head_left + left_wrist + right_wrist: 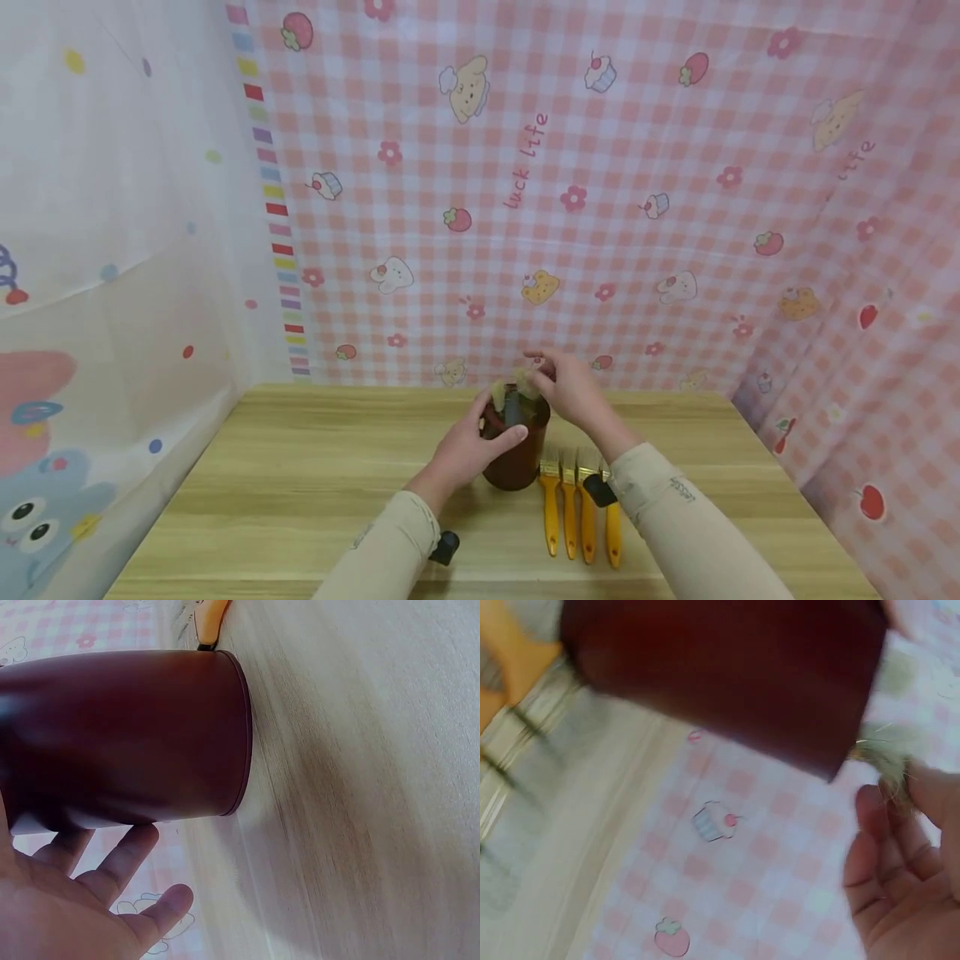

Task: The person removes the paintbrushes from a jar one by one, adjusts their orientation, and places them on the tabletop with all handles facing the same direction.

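Note:
A dark reddish-brown cylindrical holder (513,468) stands upright on the table, with pale bristles (525,382) showing at its top. My left hand (467,452) holds the holder near its rim, thumb on the near side; in the left wrist view its fingertips (141,841) touch the wall. At the right of the rim, my right hand (576,393) pinches the bristles of a paintbrush (891,766) between thumb and fingers. The holder hides that brush's handle. Several paintbrushes with orange handles (551,512) lie in a row on the table, just right of the holder.
The wood-grain table (300,500) extends to both sides of the holder. Behind it hangs a pink checked cloth (420,250), close to the right hand. A white printed cloth (150,275) hangs at the left. The right forearm passes over the rightmost brush.

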`<action>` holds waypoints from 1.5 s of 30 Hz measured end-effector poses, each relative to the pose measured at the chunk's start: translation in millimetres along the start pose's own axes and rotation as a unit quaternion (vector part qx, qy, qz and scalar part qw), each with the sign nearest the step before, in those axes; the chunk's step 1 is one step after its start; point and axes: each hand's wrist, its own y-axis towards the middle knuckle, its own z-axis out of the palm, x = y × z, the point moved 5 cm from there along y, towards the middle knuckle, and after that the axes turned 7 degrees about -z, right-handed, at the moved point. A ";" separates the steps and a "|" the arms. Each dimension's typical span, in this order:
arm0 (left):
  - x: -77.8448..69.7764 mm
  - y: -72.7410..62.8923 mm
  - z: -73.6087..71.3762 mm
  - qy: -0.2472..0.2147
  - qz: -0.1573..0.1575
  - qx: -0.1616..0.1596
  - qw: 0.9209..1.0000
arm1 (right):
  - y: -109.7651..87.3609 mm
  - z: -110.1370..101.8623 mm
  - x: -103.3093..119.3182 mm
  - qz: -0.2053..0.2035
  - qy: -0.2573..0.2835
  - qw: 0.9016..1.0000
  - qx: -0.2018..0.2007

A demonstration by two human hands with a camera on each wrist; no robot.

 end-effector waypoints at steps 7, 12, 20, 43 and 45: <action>1.2 1.6 -0.2 0.000 -0.001 0.003 1.000 | -11.2 10.3 3.3 -0.145 -0.093 0.985 -0.009; 2.1 1.5 0.2 -0.008 -0.007 0.006 1.000 | -11.9 20.6 8.8 -0.167 -0.103 0.980 0.044; 1.8 1.6 0.0 -0.013 -0.004 0.004 1.000 | -7.9 28.5 4.6 -0.111 -0.046 0.988 0.099; 5.6 4.1 2.2 0.005 -0.026 -0.013 1.000 | -16.7 -99.8 -18.1 -0.001 0.204 0.969 -0.139; 5.6 4.0 2.4 0.004 -0.025 -0.013 1.000 | -26.6 -115.4 -30.1 0.021 0.197 0.971 -0.135</action>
